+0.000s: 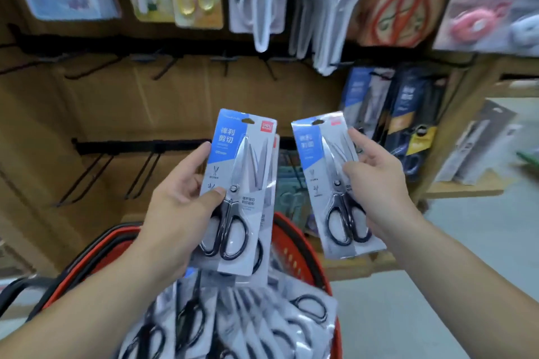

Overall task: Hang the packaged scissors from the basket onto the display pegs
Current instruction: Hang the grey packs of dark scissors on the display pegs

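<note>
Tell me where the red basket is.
In the head view, the red basket sits bottom centre, beneath the left hand and right hand, heaped with packaged scissors.

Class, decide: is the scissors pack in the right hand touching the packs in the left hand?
Apart. The head view shows a strip of shelf between the pack in the right hand and the packs in the left hand.

The left hand (178, 207) and right hand (379, 183) join bare forearms (87, 309).
</note>
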Action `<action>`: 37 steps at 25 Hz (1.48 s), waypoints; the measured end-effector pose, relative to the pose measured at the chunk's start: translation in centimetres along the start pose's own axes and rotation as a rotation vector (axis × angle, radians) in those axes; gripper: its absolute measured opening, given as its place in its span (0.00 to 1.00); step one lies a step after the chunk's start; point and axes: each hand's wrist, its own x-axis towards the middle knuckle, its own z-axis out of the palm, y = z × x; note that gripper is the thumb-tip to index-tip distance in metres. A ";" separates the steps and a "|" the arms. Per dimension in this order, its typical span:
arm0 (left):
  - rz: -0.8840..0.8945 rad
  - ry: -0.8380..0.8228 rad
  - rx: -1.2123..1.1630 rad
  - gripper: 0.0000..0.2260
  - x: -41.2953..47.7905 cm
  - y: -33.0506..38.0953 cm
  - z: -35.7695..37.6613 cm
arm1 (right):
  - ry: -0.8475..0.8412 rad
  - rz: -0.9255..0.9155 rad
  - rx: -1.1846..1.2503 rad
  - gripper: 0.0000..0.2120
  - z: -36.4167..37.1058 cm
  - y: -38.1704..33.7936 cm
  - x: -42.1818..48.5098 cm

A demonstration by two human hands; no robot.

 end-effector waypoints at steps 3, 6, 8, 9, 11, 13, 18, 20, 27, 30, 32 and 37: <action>0.037 -0.068 -0.017 0.30 2.2 1.0 5.7 | 0.132 -0.102 -0.054 0.28 -3.8 -0.9 3.6; 0.046 -0.124 -0.007 0.30 4.2 1.8 10.8 | 0.240 -0.221 -0.231 0.38 -5.6 -0.1 6.9; 0.048 -0.136 -0.022 0.29 5.3 2.0 13.3 | 0.257 -0.255 -0.327 0.45 -5.6 0.8 8.6; 0.049 -0.140 -0.032 0.29 5.7 2.0 14.4 | 0.264 -0.284 -0.347 0.46 -5.5 1.3 9.3; 0.054 -0.132 -0.043 0.29 6.3 1.8 16.1 | 0.305 -0.344 -0.399 0.47 -5.5 2.1 10.9; 0.055 -0.114 -0.036 0.29 6.6 1.6 16.8 | 0.330 -0.375 -0.460 0.47 -5.4 2.6 12.1; 0.038 -0.118 0.005 0.29 6.4 1.1 17.2 | 0.340 -0.399 -0.416 0.47 -5.0 3.7 13.6; 0.019 -0.146 0.005 0.29 6.0 1.0 17.4 | 0.330 -0.374 -0.391 0.46 -4.9 4.1 13.8; 0.015 -0.177 0.023 0.28 5.9 0.9 17.6 | 0.312 -0.362 -0.341 0.47 -7.1 5.1 14.6; 0.022 -0.163 0.018 0.28 6.1 0.9 17.3 | 0.259 -0.416 -0.401 0.47 -7.7 4.9 14.8; 0.030 -0.159 0.001 0.28 6.3 0.8 17.2 | 0.210 -0.379 -0.450 0.47 -7.6 5.0 15.0; 0.041 -0.155 -0.004 0.29 6.6 1.1 17.3 | 0.071 -0.208 -0.395 0.46 -7.1 2.6 16.5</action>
